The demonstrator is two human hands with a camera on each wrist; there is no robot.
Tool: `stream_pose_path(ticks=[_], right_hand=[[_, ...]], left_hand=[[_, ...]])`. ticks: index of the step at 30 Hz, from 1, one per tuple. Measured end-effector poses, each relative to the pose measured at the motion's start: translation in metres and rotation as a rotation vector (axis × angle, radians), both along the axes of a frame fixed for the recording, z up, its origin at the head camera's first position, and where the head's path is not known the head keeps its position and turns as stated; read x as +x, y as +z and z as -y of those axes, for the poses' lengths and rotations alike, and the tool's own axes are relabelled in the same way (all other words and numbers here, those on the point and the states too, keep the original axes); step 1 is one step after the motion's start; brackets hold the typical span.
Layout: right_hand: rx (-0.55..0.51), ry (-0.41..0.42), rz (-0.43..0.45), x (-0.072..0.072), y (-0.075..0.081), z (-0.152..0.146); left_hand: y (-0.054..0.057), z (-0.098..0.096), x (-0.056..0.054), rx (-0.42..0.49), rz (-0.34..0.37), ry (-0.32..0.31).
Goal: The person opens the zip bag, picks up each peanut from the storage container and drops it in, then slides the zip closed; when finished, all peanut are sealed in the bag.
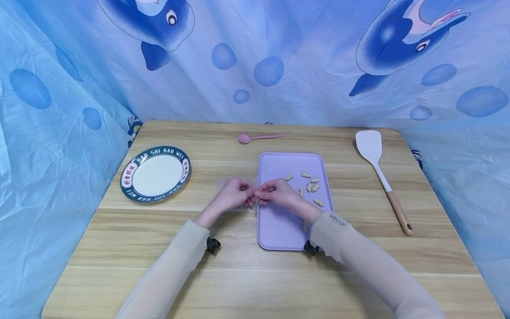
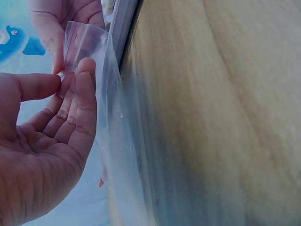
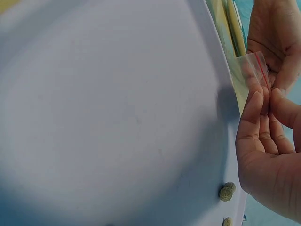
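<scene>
A clear zip bag (image 2: pixel 87 40) with a red line along its mouth is held between both hands over the tray's left edge. My left hand (image 1: pixel 234 193) pinches the bag's mouth between thumb and fingers. Right beside it, my right hand (image 1: pixel 279 192) pinches the same edge, fingertips close to the left ones. In the left wrist view the bag's body hangs down below the fingers. Under the right hand lies a light purple tray (image 1: pixel 275 228) with several unshelled peanuts (image 1: pixel 315 188) scattered on it, some partly hidden by the right forearm.
A round plate (image 1: pixel 159 175) with a dark green patterned rim is at the left. A small pink spoon (image 1: pixel 255 138) lies at the back. To the right is a white spatula (image 1: pixel 375 161) with a wooden handle. Blue curtains (image 1: pixel 247 53) surround the wooden table (image 1: pixel 223 283).
</scene>
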State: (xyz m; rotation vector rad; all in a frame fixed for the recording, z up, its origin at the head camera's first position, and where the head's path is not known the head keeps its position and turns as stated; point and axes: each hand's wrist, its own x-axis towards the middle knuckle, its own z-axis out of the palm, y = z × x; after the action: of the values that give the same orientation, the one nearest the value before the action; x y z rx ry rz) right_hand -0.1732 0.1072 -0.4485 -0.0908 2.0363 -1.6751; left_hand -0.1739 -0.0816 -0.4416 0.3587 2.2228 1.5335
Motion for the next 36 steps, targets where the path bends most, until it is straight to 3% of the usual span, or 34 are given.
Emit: stream_pose_path(ticks=[15, 21, 26, 36], right_hand=[[0.06, -0.018, -0.024, 0.0009, 0.0014, 0.0037], [0.087, -0.001, -0.057, 0.0022, 0.0016, 0.0051], [0.112, 0.026, -0.074, 0.0031, 0.0028, 0.006], [0.093, 0.048, -0.059, 0.0029, 0.0047, 0.0068]], left_hand=[[-0.0019, -0.0011, 0.0027, -0.006, -0.02, 0.025], [-0.0052, -0.0012, 0.0024, 0.019, -0.005, 0.028], [-0.0065, -0.0002, 0.0016, -0.012, -0.046, 0.009], [-0.0052, 0.0006, 0.0024, -0.007, -0.031, 0.012]])
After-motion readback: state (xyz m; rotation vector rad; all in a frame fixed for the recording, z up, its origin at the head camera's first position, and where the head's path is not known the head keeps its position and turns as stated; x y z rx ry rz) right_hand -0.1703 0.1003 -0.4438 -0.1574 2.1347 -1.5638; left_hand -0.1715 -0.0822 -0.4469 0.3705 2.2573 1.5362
